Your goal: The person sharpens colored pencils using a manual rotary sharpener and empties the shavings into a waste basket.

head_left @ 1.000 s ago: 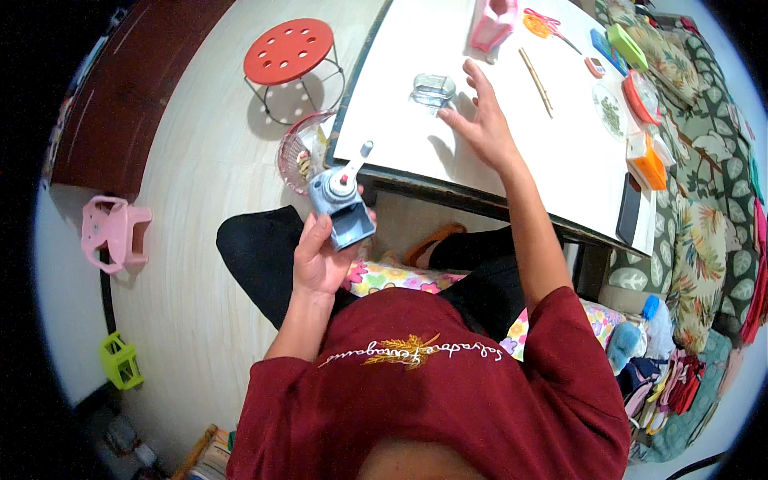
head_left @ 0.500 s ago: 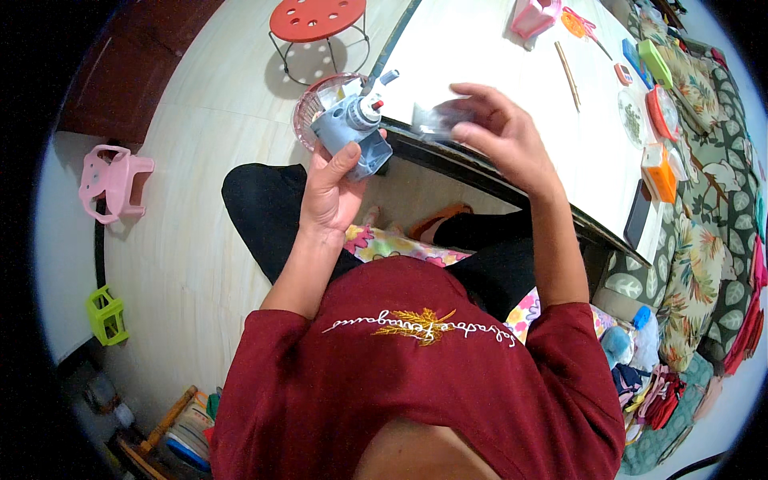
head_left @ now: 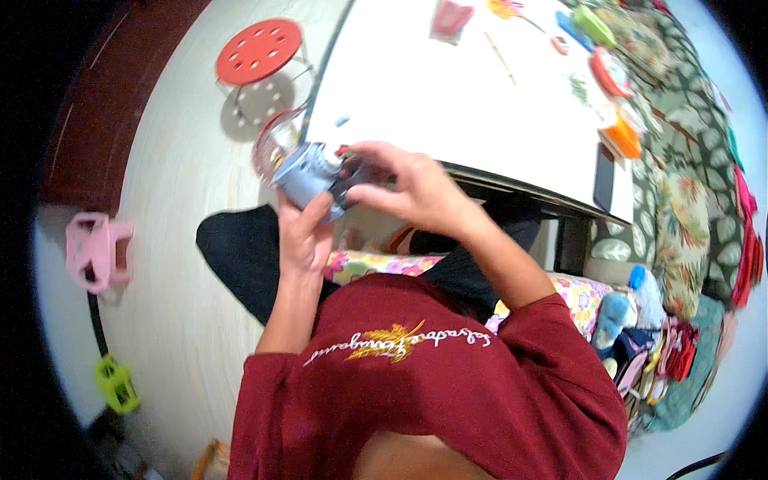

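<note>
My left hand [head_left: 306, 228] grips a blue-grey plastic pencil sharpener [head_left: 304, 178] from below, thumb along its side. The sharpener is tilted above my lap, beside the table's near left corner, with a small red part at its top. My right hand [head_left: 400, 180] is closed, thumb and fingers pinching a dark see-through drawer [head_left: 356, 174] against the sharpener's right side. Blur and my fingers partly hide it, and I cannot tell how far in it sits. Behind the sharpener is a pink mesh basket [head_left: 264, 152] with things in it.
The white table [head_left: 400, 96] carries a pink container [head_left: 452, 20], a thin stick [head_left: 500, 56], an orange box [head_left: 621, 134] and a dark phone [head_left: 605, 178]. A red stool [head_left: 260, 50] stands at the far left. Pink [head_left: 98, 250] and green [head_left: 118, 384] small stools stand left.
My right hand has moved left from over the table edge and brought the see-through drawer against the sharpener. The sharpener sits lower and further left in view. The whole view has shifted.
</note>
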Demonstrator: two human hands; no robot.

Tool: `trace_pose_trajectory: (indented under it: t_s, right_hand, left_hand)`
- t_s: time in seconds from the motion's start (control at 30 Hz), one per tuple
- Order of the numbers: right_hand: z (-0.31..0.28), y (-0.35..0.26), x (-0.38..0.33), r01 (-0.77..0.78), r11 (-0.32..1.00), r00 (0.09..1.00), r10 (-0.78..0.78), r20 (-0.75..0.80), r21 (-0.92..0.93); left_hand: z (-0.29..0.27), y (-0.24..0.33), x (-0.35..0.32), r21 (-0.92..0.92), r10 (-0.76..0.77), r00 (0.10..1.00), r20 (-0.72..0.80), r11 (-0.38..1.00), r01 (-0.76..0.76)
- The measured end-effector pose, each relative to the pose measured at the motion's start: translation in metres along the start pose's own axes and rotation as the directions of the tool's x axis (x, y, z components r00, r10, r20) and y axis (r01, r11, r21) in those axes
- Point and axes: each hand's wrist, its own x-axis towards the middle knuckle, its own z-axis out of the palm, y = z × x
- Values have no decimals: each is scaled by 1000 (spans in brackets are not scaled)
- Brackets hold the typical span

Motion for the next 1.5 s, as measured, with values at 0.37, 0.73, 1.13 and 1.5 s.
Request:
trace_pose_trajectory:
  t_s: [0.37, 0.73, 1.13, 1.5]
  right_hand:
    - [57, 33, -39, 94, 993, 974, -107, -201, -71]
    - [24, 32, -42, 43, 968, 969, -101, -227, -246]
    - [-159, 115, -37, -189, 959, 574, 281, -769, 209]
    - [-189, 177, 1, -93, 927, 322, 372, -871, 362]
  left_hand:
    - [31, -16, 0, 238, 76, 997, 3, 968, -74]
    - [56, -15, 22, 411, 3, 996, 87, 911, -38]
    - [50, -11, 91, 696, 193, 946, 260, 642, -322]
    - [29, -26, 117, 849, 198, 909, 367, 328, -414]
